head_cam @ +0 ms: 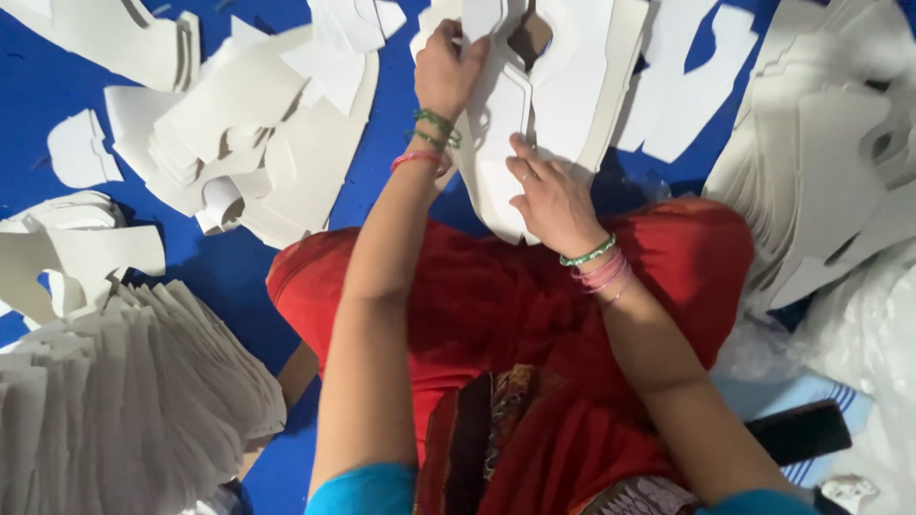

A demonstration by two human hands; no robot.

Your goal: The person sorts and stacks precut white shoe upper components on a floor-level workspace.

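A stack of white die-cut card pieces (563, 86) lies in front of my lap on the blue floor covering (38, 105). My left hand (447, 69) grips the far edge of the stack's left part, fingers curled over it. Closer to me, my right hand (551, 198) presses flat on the near end of one long white card piece (498, 143) and pinches its edge. Both wrists carry green and pink bangles. My legs are covered by red cloth (496, 305).
Heaps of white card cut-outs surround me: a fanned stack (114, 401) at near left, loose scraps (258, 124) at far left, a tall pile (821, 162) on the right. Crumpled clear plastic (859, 334) and a dark flat object (797, 431) lie at near right.
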